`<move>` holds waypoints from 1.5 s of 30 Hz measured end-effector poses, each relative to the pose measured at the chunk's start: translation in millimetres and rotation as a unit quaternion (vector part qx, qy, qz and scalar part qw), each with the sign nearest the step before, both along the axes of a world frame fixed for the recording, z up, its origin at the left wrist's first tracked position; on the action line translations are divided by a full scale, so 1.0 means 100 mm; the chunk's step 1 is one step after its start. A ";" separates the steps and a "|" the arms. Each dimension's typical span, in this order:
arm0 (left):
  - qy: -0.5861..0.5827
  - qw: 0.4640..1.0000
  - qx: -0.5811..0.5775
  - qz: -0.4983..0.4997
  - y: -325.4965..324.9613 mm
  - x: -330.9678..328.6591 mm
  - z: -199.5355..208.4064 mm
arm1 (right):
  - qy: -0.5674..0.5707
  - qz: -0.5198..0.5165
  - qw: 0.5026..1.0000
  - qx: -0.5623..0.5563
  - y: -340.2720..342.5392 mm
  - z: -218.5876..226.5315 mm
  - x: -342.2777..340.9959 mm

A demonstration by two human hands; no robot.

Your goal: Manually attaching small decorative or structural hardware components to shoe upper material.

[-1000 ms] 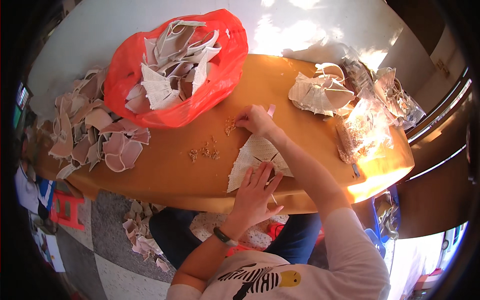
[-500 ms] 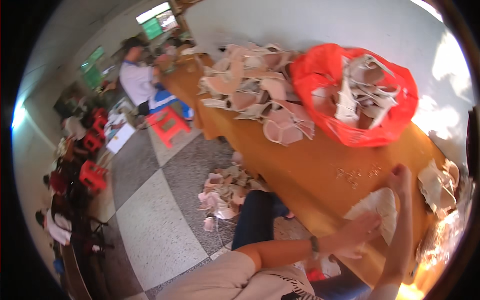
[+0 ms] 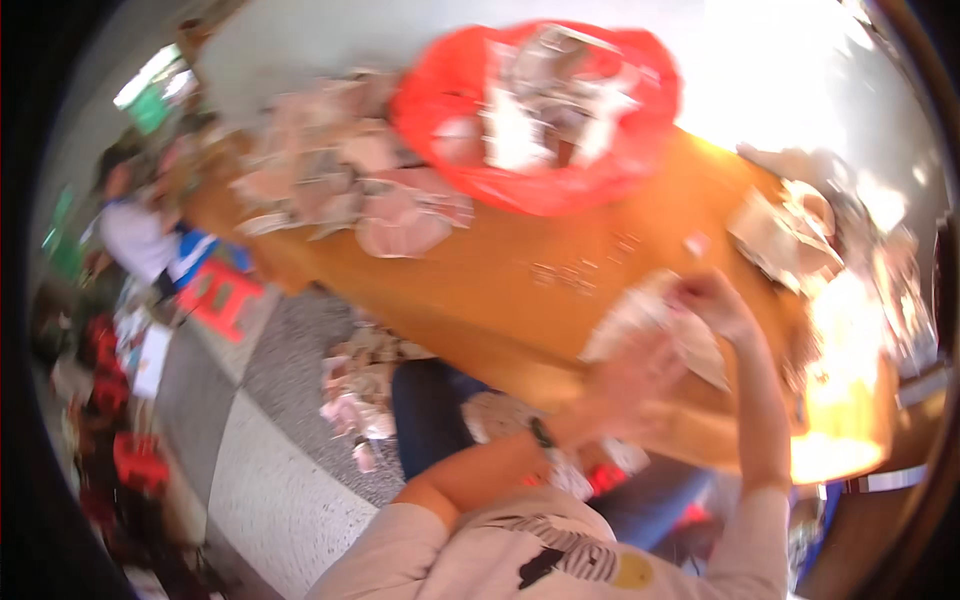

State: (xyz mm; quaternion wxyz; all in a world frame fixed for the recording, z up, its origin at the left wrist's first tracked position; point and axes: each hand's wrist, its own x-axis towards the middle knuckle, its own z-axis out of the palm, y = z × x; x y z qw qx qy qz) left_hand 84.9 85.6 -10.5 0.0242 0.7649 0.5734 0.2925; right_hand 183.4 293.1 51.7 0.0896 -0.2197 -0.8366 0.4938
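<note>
A pale cream fabric piece point(image 3: 628, 312), rounded and bra-cup-like with a ruffled-looking edge, lies at the table's near edge, partly covered by both my hands. My left hand point(image 3: 640, 375) is over its near side; motion smears the fingers, so their grip cannot be read. Over the piece's far right part, my right hand point(image 3: 712, 302) is closed in a pinch; what sits between the fingertips is too blurred to name. Several tiny shiny bits point(image 3: 565, 275) are scattered just beyond the piece. A small pinkish scrap point(image 3: 697, 243) rests farther off.
Beige and pink bras point(image 3: 405, 215) are heaped at the table's far left, beside a red plastic bag point(image 3: 455, 180) full of more. Another beige bundle point(image 3: 785, 240) sits at the right. More pieces point(image 3: 360, 385) lie on the floor. A person point(image 3: 140, 235) sits near a red stool point(image 3: 222, 298).
My view has swung right, so the table and bag appear farther left. My right hand has come in from the piece's right edge to a pinch over it; my left hand is now blurred.
</note>
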 end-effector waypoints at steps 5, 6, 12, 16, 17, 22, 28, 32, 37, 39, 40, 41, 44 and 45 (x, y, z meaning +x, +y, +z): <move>0.015 0.998 -0.055 -0.030 0.08 0.01 0.16 | -0.019 -0.034 0.998 -0.047 -0.10 0.03 0.12; 0.013 0.999 -0.047 -0.023 0.08 0.03 0.16 | -0.013 -0.037 0.996 -0.075 -0.10 0.05 0.16; 0.018 0.999 -0.042 -0.023 0.08 0.10 0.19 | -0.043 0.014 0.999 0.008 -0.12 0.00 0.23; 0.006 0.998 -0.050 -0.023 0.05 0.07 0.18 | -0.062 0.035 0.997 -0.017 -0.16 -0.07 0.09; 0.005 0.999 -0.050 -0.021 0.04 0.08 0.19 | -0.063 0.037 0.997 -0.016 -0.17 -0.06 0.07; 0.014 0.998 -0.063 0.024 -0.09 0.20 0.16 | -0.099 0.047 0.992 0.061 -0.14 -0.09 0.01; 0.020 0.998 -0.062 0.025 -0.11 0.21 0.10 | -0.177 -0.002 0.984 0.023 -0.18 0.06 -0.12; 0.020 0.998 -0.064 0.016 -0.11 0.19 0.12 | -0.144 -0.016 0.987 0.074 -0.12 -0.01 -0.18; -0.017 0.998 -0.057 0.004 -0.14 0.14 0.12 | -0.235 0.034 0.963 0.130 -0.12 0.08 -0.31; -0.029 0.998 -0.052 0.035 -0.21 0.12 0.16 | -0.250 0.060 0.958 0.127 -0.08 0.12 -0.35; -0.040 0.996 -0.051 0.061 -0.26 0.11 0.17 | -0.266 0.083 0.953 0.119 -0.06 0.12 -0.37; -0.039 0.996 -0.047 0.060 -0.29 0.11 0.17 | -0.265 0.080 0.953 0.122 0.01 0.07 -0.36; -0.055 0.993 -0.053 0.092 -0.34 0.11 0.15 | -0.110 0.031 0.992 0.056 0.20 -0.08 -0.45; -0.050 0.993 -0.055 0.094 -0.34 0.11 0.15 | -0.059 -0.029 0.990 0.121 0.23 -0.10 -0.53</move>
